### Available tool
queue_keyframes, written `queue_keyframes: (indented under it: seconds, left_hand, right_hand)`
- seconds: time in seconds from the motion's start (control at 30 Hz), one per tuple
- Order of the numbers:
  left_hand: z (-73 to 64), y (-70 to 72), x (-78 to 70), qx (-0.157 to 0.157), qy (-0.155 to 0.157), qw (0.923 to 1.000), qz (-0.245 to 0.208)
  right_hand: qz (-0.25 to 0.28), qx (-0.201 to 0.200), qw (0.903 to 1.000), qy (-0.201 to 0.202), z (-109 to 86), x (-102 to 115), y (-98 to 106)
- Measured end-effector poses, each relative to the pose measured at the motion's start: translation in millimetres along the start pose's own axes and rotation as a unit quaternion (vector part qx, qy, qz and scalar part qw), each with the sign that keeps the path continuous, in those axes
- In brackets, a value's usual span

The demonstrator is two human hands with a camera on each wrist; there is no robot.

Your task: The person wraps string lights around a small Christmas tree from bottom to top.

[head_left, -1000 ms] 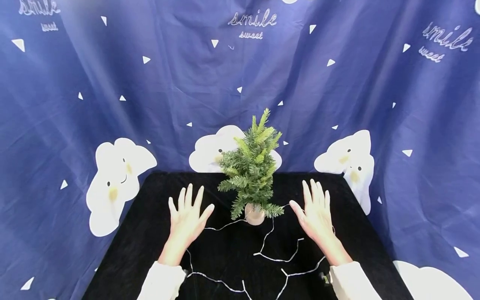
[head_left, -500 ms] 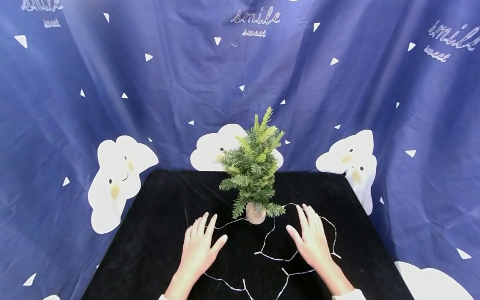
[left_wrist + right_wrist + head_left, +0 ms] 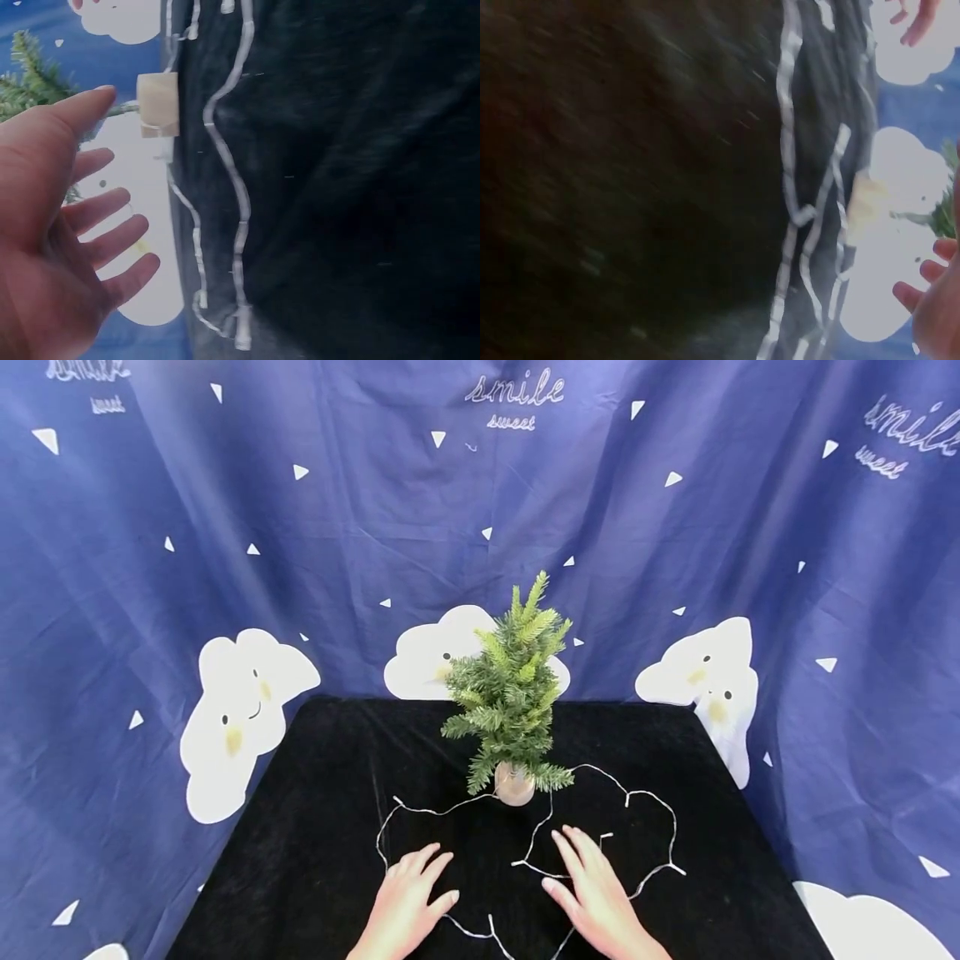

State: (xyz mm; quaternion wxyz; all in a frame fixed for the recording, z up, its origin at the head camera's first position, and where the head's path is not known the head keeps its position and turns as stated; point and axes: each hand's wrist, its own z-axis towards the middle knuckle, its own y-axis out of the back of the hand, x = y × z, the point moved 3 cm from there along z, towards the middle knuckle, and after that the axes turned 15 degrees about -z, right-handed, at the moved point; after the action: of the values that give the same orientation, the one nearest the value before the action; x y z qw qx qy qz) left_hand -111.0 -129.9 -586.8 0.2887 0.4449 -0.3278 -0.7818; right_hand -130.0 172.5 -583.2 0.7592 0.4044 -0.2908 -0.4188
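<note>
A small artificial Christmas tree stands upright on a pale round base near the table's middle. A white string of fairy lights lies in loose loops in front of it, its wire meeting the base. Low at the front left, my left hand hovers over part of the wire, fingers spread and holding nothing. My right hand is likewise above the wire, to the front right of the tree, with relaxed, slightly bent fingers. Both wrist views show the palms bare; the right hand is partly cut off there.
Black cloth covers the table. Behind and at both sides hangs a blue curtain printed with white clouds and triangles. Small bulbs on short stubs stick out along the wire.
Both hands have drawn back toward the table's front edge, and the right has moved inward. More of the wire is uncovered on each side. Tree and lights have stayed in place.
</note>
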Motion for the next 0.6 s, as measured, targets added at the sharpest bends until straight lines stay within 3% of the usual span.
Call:
queue_keyframes:
  seconds: [0.17, 0.4, 0.6]
  left_hand:
    - [-10.8, -10.0, 5.1, 0.044, -0.026, 0.9987, 0.001]
    - [-15.8, -16.2, 10.1, 0.024, -0.105, 0.9940, 0.018]
    - [-17.3, -21.2, 11.3, 0.048, -0.112, 0.9923, 0.019]
  right_hand:
    - [-0.008, 0.010, 0.9982, 0.058, -17.3, 8, -12]
    - [-0.035, 0.026, 0.9862, 0.160, -32.2, 11, -26]
    - [-0.043, 0.029, 0.9757, 0.213, -39.3, 7, -31]
